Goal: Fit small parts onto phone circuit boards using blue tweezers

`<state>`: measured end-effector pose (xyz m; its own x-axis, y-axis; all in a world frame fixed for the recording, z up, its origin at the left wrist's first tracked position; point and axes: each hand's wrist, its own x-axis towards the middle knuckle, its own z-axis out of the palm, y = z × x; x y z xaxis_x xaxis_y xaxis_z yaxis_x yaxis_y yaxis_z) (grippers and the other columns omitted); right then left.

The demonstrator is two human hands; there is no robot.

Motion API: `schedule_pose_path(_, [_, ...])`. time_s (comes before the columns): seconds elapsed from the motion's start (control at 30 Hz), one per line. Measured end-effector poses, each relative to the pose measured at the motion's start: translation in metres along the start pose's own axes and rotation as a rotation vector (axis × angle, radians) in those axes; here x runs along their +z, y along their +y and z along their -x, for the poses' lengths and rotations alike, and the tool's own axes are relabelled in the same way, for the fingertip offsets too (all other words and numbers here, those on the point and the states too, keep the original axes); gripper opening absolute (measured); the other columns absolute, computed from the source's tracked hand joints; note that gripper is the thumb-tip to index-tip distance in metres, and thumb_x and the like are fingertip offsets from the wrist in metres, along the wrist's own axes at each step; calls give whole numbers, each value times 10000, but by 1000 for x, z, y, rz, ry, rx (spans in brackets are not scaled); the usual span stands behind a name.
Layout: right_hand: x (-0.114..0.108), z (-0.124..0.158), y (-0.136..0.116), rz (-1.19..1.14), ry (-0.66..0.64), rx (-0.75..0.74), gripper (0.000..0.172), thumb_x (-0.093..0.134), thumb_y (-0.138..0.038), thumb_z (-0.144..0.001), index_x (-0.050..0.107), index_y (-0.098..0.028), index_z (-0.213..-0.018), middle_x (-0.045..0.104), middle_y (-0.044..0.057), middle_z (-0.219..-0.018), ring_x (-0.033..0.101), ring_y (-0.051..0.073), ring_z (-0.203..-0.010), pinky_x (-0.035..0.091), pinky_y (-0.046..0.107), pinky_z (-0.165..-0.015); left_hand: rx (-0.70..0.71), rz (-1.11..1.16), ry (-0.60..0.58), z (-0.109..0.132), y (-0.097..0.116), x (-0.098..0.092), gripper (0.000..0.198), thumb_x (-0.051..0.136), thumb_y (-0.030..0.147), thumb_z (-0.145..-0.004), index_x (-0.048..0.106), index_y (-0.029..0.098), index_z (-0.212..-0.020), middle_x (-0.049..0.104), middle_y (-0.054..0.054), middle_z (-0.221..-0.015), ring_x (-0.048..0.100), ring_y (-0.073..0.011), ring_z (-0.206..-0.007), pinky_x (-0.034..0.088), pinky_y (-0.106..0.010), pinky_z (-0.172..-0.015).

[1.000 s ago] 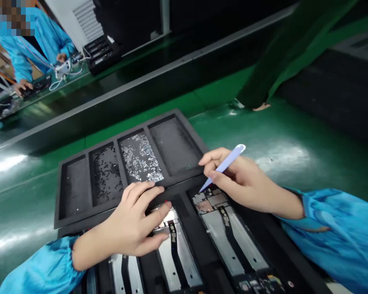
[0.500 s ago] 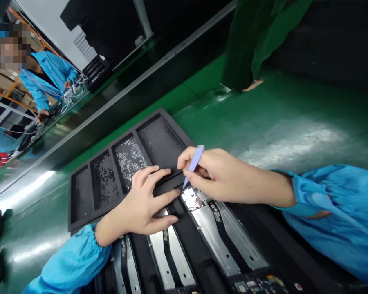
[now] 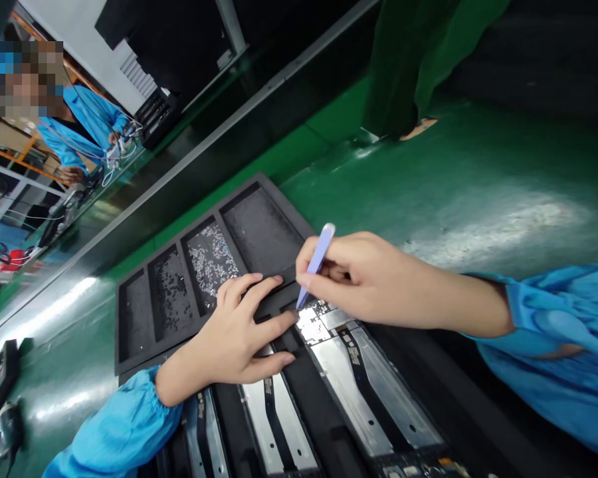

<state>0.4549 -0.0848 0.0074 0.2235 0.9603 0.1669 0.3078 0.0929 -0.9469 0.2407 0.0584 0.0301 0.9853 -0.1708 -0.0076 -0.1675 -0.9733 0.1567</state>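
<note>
My right hand point(image 3: 351, 275) is closed around pale purple tweezers point(image 3: 319, 255). Their tip points down at the top left corner of an opened phone point(image 3: 369, 385), beside its shiny circuit board point(image 3: 312, 324). My left hand point(image 3: 246, 325) lies palm down with its fingers spread, the index fingertip at that same corner of the phone. Under and below this hand sits a second opened phone point(image 3: 284, 425), its upper end covered by the fingers. Farther left, a third phone point(image 3: 206, 431) is partly hidden by my wrist. Whether the tweezers grip a small part cannot be made out.
Behind my hands a black compartment tray point(image 3: 292, 209) holds many tiny silvery parts point(image 3: 212, 259) and dark parts point(image 3: 171, 292). It stands on a glossy green bench point(image 3: 478, 179). A dark tool point(image 3: 10, 425) lies at the left. A co-worker in a blue smock point(image 3: 87, 123) sits across.
The tweezers and my right hand have shifted very slightly, their tip still by the phone's corner. My left hand keeps its place. The camera view has moved a little.
</note>
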Motion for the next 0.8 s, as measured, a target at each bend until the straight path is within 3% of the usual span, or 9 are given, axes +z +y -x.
schedule_pose_path(0.13, [-3,-6,2,-333,184,178,150,669,-309,-858,596,-203,-781,562,-10,-614,544,122,-542,404,236,-462,-12,-10,22,-1,1,1,410,635,451,-924,678,212,-1255,437,-216,-1498,372,-443,-1353,348,-630,-1058])
schedule_pose_path(0.33, [-10,-11,0,-647,258,381,219,751,-300,-833,578,-190,-757,504,-13,-597,434,85,-491,299,209,-409,38,-12,102,3,-1,2,396,603,416,-954,655,174,-1264,501,-218,-1424,406,-389,-1329,388,-573,-1066])
schedule_pose_path(0.6, [-9,-10,-6,-670,283,422,190,750,-245,-821,601,-180,-722,484,-10,-581,410,89,-498,304,213,-418,21,-51,40,2,0,4,383,541,474,-986,647,224,-1257,436,-233,-1476,369,-444,-1332,365,-644,-1013])
schedule_pose_path(0.8, [-11,-9,-4,-662,305,479,168,729,-262,-820,601,-185,-743,490,-9,-571,405,91,-494,291,218,-421,38,-7,38,2,-1,3,420,546,471,-985,631,186,-1282,440,-243,-1468,387,-426,-1317,374,-611,-1026])
